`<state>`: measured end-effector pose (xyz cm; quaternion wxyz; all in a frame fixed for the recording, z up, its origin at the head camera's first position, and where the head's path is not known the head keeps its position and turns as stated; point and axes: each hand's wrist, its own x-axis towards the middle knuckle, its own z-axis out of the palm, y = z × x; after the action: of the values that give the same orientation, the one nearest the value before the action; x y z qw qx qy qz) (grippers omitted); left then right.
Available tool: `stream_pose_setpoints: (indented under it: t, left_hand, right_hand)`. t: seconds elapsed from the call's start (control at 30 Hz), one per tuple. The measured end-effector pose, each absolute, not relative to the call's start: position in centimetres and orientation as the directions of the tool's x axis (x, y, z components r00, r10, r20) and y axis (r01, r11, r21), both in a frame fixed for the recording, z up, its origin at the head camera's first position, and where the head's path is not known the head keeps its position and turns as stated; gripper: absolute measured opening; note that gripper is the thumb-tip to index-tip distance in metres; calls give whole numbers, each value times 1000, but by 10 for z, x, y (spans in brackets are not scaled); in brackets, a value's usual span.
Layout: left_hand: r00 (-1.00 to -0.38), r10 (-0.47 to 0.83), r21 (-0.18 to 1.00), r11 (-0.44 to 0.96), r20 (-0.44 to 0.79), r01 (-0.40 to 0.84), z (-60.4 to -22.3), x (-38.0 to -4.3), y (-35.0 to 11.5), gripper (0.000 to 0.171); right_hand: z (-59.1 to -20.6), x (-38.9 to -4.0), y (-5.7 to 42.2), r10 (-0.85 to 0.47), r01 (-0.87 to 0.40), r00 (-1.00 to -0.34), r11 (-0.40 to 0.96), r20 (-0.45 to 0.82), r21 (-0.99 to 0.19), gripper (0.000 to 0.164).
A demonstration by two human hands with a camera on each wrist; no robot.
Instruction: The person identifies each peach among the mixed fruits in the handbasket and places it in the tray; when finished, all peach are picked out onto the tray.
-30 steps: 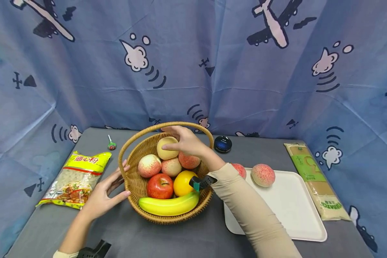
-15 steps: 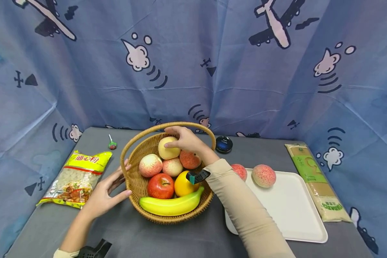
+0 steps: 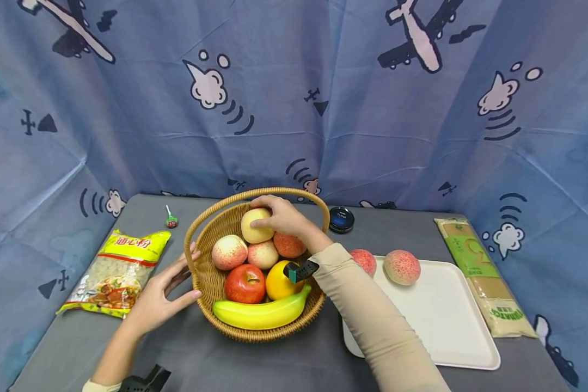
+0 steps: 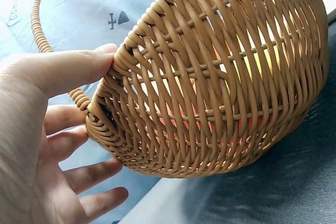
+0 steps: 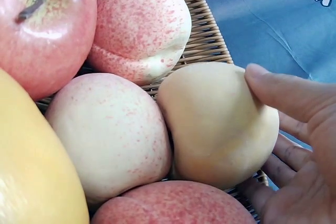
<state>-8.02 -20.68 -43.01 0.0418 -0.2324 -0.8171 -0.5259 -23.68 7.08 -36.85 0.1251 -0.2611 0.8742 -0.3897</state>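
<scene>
A wicker basket (image 3: pixel 247 335) with an arched handle stands mid-table, filled with fruit. My right hand (image 3: pixel 288 219) reaches under the handle and holds a pale yellow peach (image 3: pixel 256 233) at the back, its thumb (image 5: pixel 262 80) on top and fingers behind. Blushed peaches (image 3: pixel 229 252), a red apple (image 3: pixel 245 284), an orange (image 3: pixel 276 282) and a banana (image 3: pixel 259 314) lie around it. My left hand (image 3: pixel 153 305) rests against the basket's left side, fingers spread and fairly straight. In the left wrist view its thumb (image 4: pixel 79 69) touches the rim.
Right of the basket is a white tray (image 3: pixel 446 321) with a pinkish peach (image 3: pixel 402 267) and another partly behind my sleeve. A tuna can (image 3: pixel 340 220) sits behind. A yellow food bag (image 3: pixel 115 275) and lollipop (image 3: pixel 171 221) lie left, a green-and-tan packet (image 3: pixel 482 277) far right.
My right hand has closed in on the yellow peach, its wrist shifting slightly left and uncovering the banana's tip. My left hand stays at the basket's side.
</scene>
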Motion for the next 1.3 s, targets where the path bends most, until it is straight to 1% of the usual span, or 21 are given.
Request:
stream_pose_setpoints:
  t: [0.17, 0.3, 0.57, 0.83, 1.07, 1.3]
  left_hand:
    - [-888, 338, 843, 333, 311, 422, -429, -79, -207, 67]
    - [-891, 335, 843, 338, 307, 417, -428, -79, -206, 67]
    - [-889, 331, 833, 351, 317, 428, -430, -80, -205, 68]
    - [-886, 337, 835, 345, 317, 429, -431, -79, -205, 68]
    - [-882, 342, 832, 341, 323, 437, -430, -78, -204, 68]
    - [-874, 356, 837, 319, 330, 445, -429, -78, -204, 69]
  right_hand:
    - [-366, -234, 70, -548, -327, -835, 570, -52, -754, 61]
    - [-366, -233, 71, -558, -319, -827, 576, -77, -753, 65]
    - [-367, -233, 71, -595, -333, -801, 535, -66, -776, 61]
    - [-367, -231, 72, -606, -340, -790, 555, -89, -759, 66]
    - [-368, -230, 73, -622, -350, -778, 544, -86, -763, 62]
    - [-366, -229, 73, -633, -379, -773, 517, -45, -768, 63]
